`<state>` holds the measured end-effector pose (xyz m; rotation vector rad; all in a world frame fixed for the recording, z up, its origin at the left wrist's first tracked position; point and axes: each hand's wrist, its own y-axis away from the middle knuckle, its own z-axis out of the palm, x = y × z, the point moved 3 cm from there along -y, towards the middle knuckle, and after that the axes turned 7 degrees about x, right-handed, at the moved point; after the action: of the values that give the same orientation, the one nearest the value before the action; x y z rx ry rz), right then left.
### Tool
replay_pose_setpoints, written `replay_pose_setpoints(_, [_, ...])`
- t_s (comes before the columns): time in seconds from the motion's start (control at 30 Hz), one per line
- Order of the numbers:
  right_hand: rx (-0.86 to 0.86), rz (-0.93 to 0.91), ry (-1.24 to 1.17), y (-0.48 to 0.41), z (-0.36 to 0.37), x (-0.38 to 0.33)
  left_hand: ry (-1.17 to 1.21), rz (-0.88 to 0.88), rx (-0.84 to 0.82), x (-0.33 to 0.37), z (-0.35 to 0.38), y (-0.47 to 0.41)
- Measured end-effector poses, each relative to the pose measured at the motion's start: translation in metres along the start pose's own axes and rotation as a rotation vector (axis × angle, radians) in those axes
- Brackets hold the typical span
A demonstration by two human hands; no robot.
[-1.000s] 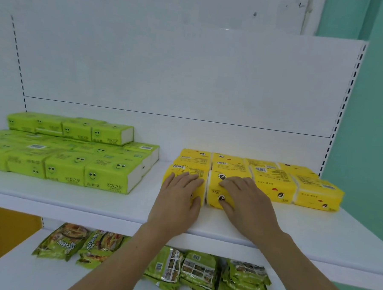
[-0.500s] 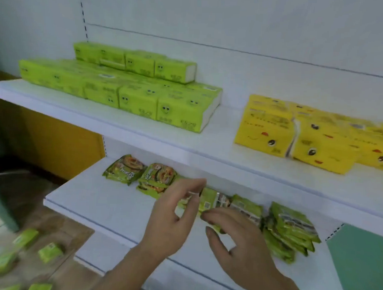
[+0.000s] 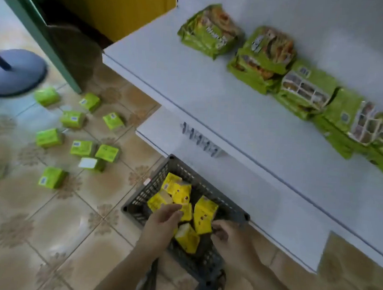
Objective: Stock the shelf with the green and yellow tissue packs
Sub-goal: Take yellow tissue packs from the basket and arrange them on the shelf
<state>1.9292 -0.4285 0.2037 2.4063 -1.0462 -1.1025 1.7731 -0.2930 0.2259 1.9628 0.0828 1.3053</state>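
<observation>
Hands reaching into basket [image 3: 152, 190]: my left hand [image 3: 159, 226] and right hand [image 3: 231, 235] are half-curled, clamped on nothing; loose yellow packs [image 3: 203, 213] could slip.

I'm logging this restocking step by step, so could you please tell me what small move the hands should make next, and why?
Probably close each hand on a yellow tissue pack. The left hand and right hand are both down in the grey basket on the floor, fingers among the yellow tissue packs, but blur hides whether either grips one yet. The green packs lie scattered farther off on the tiles.
</observation>
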Motion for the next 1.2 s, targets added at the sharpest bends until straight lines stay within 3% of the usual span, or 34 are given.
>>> replay_pose_setpoints(0.27, [-0.184, 0.256, 0.042, -0.12, 0.202, 0.116, -0.029, -0.176, -0.059, -0.159, 0.032, -0.124])
replay_pose_setpoints(0.47, [-0.215, 0.246, 0.055, -0.181, 0.303, 0.187, 0.002, -0.281, -0.07, -0.23, 0.048, -0.177])
replay_pose_setpoints(0.6, [-0.208, 0.168, 0.11, -0.207, 0.378, 0.286, 0.016, -0.307, -0.103, -0.256, 0.052, -0.188])
replay_pose_setpoints(0.7, [-0.137, 0.137, 0.272, -0.207, 0.376, 0.267, 0.022, -0.304, -0.12, -0.267, 0.057, -0.194])
replay_pose_setpoints(0.83, [0.004, 0.113, 0.295, -0.211, 0.38, 0.273, 0.013, -0.305, -0.128, -0.274, 0.062, -0.197])
replay_pose_setpoints(0.97, [0.028, 0.057, 0.284, -0.205, 0.377, 0.264, -0.004, -0.312, -0.112, -0.276, 0.067, -0.189])
replay_pose_setpoints(1.2, [0.017, 0.143, -0.061, -0.169, 0.309, 0.236, -0.038, -0.275, -0.04, -0.242, 0.073, -0.151])
